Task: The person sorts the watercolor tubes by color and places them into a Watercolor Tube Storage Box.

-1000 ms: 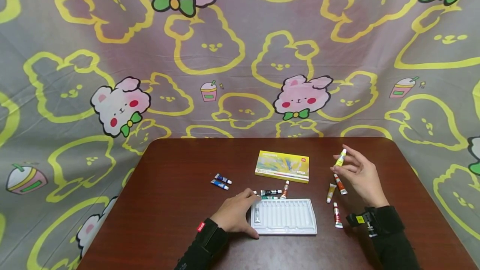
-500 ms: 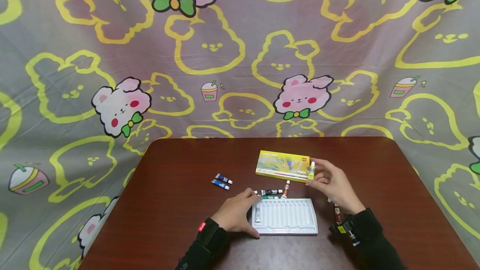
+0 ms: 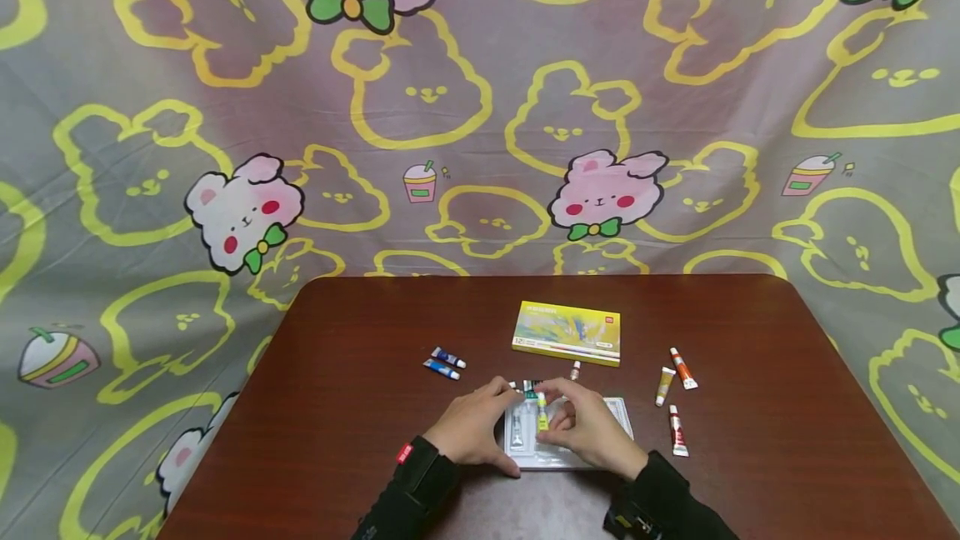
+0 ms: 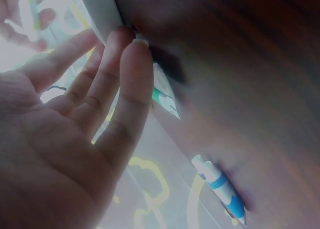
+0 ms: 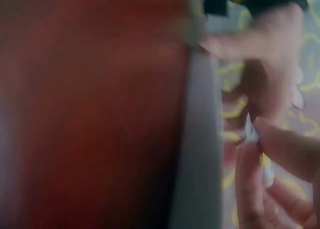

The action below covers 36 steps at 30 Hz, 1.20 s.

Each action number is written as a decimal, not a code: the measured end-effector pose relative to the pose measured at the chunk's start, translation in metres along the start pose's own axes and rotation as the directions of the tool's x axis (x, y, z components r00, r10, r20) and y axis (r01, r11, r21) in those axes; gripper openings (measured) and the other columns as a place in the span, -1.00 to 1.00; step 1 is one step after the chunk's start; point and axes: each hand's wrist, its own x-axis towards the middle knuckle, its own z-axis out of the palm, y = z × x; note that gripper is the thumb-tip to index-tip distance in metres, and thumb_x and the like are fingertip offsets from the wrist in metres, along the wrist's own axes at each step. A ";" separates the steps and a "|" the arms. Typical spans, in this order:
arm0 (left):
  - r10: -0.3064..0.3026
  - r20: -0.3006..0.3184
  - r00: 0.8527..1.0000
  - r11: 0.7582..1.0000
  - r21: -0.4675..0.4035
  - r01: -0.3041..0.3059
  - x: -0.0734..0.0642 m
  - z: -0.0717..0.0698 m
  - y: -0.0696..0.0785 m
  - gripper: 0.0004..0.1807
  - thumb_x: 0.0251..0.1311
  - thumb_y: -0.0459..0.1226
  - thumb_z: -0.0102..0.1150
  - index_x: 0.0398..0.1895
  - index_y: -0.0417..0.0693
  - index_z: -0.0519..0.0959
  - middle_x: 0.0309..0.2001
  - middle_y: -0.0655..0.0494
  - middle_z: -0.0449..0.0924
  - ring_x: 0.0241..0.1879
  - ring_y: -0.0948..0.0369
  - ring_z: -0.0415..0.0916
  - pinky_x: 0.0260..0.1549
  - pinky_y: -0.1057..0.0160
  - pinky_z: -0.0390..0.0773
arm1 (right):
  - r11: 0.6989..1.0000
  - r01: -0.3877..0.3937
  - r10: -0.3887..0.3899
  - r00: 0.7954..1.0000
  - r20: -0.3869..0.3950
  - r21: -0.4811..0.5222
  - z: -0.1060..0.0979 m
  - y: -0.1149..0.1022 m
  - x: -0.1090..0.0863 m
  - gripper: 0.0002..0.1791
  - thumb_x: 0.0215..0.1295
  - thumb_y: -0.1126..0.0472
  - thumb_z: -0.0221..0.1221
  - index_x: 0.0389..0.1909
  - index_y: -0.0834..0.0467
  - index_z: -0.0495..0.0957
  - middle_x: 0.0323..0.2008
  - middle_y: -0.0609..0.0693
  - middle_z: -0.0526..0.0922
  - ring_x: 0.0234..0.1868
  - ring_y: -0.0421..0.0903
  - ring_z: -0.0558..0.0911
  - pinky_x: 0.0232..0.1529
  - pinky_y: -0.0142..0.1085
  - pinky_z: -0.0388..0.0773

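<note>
From the left we list two blue tubes lying loose on the table. Our left hand, fingers straight, steadies the white tray. Our right hand pinches the yellow-green tube upright over the tray's left slots; we judge placing is in hand, calling for laying it flat beside the grey tube.

Left hand lies flat, fingers straight; right hand pinches, fingers curled.
</note>
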 end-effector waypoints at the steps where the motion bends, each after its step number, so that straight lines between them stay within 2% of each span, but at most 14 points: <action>1: 0.002 -0.002 1.000 1.000 -0.001 -0.002 0.000 0.000 0.000 0.08 -0.50 0.28 0.56 0.28 0.15 0.45 0.07 0.20 0.42 -0.07 0.27 0.44 -0.12 0.06 0.56 | 1.000 0.002 -0.002 1.000 -0.001 0.002 0.005 0.001 0.001 -0.31 -0.07 0.38 0.46 0.17 0.21 0.48 -0.06 0.14 0.57 -0.47 -0.29 0.63 -0.41 -0.41 0.66; 7: -0.005 0.007 1.000 1.000 -0.018 0.005 -0.002 -0.001 0.000 0.11 -0.50 0.25 0.58 0.33 0.21 0.41 0.06 0.22 0.40 -0.10 0.29 0.39 -0.13 0.08 0.55 | 0.999 0.026 -0.028 0.998 -0.047 -0.035 0.022 0.001 0.005 -0.34 -0.17 0.39 0.50 0.08 0.22 0.54 -0.17 0.12 0.53 -0.52 -0.33 0.62 -0.47 -0.42 0.65; 15: 0.004 0.000 1.000 1.000 0.009 -0.004 -0.001 -0.002 0.000 0.10 -0.50 0.27 0.57 0.28 0.13 0.43 0.05 0.22 0.41 -0.12 0.28 0.42 -0.16 0.10 0.56 | 0.983 0.022 -0.040 0.994 -0.098 -0.182 0.029 0.000 0.010 -0.35 -0.26 0.25 0.56 0.00 0.20 0.62 -0.30 0.05 0.56 -0.55 -0.39 0.59 -0.39 -0.40 0.58; 21: 0.012 -0.007 1.000 1.000 0.029 -0.012 0.000 -0.002 0.001 0.08 -0.51 0.27 0.57 0.24 0.10 0.45 0.03 0.22 0.41 -0.15 0.28 0.43 -0.18 0.11 0.58 | 0.954 0.029 -0.052 0.996 -0.069 -0.300 0.028 -0.001 0.010 -0.31 -0.24 0.16 0.56 0.06 0.20 0.64 -0.47 -0.06 0.56 -0.56 -0.37 0.48 -0.47 -0.42 0.48; 25: 0.006 0.001 1.000 1.000 0.021 -0.006 0.001 -0.002 0.001 0.08 -0.50 0.27 0.57 0.25 0.09 0.46 0.02 0.21 0.40 -0.16 0.28 0.43 -0.17 0.11 0.57 | 0.948 0.047 -0.064 0.997 -0.044 -0.314 0.029 0.000 0.010 -0.32 -0.17 0.16 0.53 0.09 0.20 0.63 -0.60 -0.15 0.58 -0.60 -0.37 0.43 -0.56 -0.46 0.43; 29: -0.004 0.016 1.000 1.000 0.005 0.004 0.002 -0.001 0.001 0.05 -0.51 0.28 0.57 0.22 0.11 0.48 0.03 0.21 0.40 -0.15 0.27 0.44 -0.13 0.09 0.57 | 0.943 0.063 -0.077 0.997 -0.031 -0.326 0.030 -0.001 0.008 -0.37 -0.10 0.15 0.51 0.09 0.21 0.63 -0.64 -0.19 0.60 -0.63 -0.41 0.44 -0.58 -0.47 0.42; 33: -0.005 0.017 1.000 1.000 0.000 0.005 0.002 0.000 0.001 0.06 -0.52 0.28 0.57 0.22 0.09 0.48 0.04 0.20 0.41 -0.14 0.27 0.45 -0.12 0.09 0.58 | 0.930 0.079 -0.098 0.995 -0.036 -0.359 0.031 -0.002 0.007 -0.45 -0.10 0.15 0.50 -0.01 0.21 0.68 -0.64 -0.18 0.62 -0.62 -0.41 0.44 -0.58 -0.47 0.43; 36: -0.006 0.016 1.000 1.000 0.001 0.005 0.002 0.000 0.001 0.08 -0.52 0.28 0.57 0.23 0.07 0.48 0.04 0.20 0.41 -0.14 0.27 0.45 -0.12 0.09 0.57 | 0.909 0.089 -0.119 0.992 -0.051 -0.407 0.032 -0.002 0.007 -0.52 -0.13 0.12 0.51 -0.11 0.17 0.73 -0.64 -0.20 0.61 -0.60 -0.39 0.43 -0.55 -0.44 0.41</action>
